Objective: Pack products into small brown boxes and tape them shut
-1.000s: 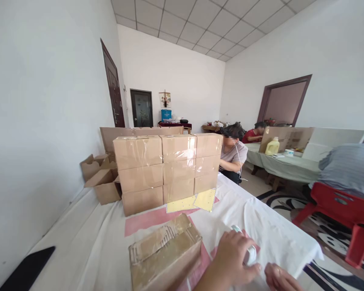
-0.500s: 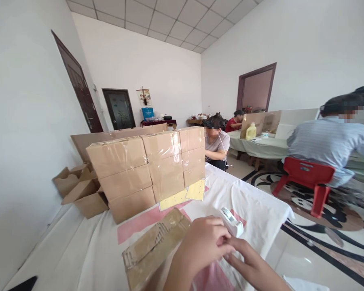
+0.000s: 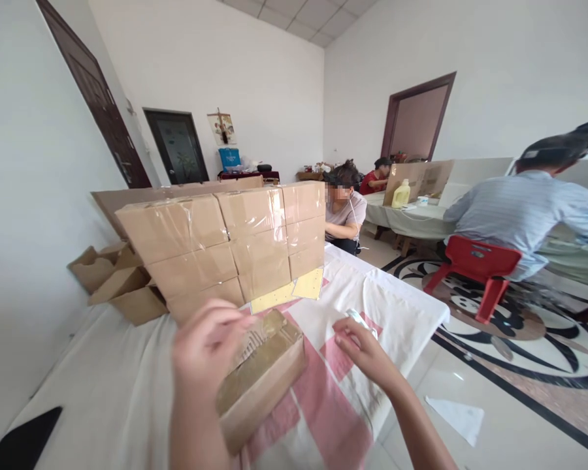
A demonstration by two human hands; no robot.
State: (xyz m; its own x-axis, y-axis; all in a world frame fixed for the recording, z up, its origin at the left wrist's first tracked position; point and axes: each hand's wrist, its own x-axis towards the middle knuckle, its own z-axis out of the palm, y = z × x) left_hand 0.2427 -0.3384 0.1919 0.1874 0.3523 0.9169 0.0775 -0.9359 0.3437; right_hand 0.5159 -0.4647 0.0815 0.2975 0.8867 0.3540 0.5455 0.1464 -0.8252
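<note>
your left hand [image 3: 204, 344] is pinched, its hold unclear; your right hand [image 3: 362, 347], loosely open, seemingly empty, could nudge the tape [image 3: 363, 320] if swung

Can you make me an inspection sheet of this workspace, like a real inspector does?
Surface: white-and-pink cloth, creased.
Job's things: brown box; white dispenser, partly hidden by the right hand.
Clutter: stacked cartons, three high; open cartons to their left; yellow sheets by the stack; black flat thing, lower left.
Hands: left hand blurred, at the brown box; right hand by the dispenser. Can't tell if either holds anything.
Cables: white cord beside the person behind the stack.
Surroundings: red chair with someone seated; white scrap on the floor.
</note>
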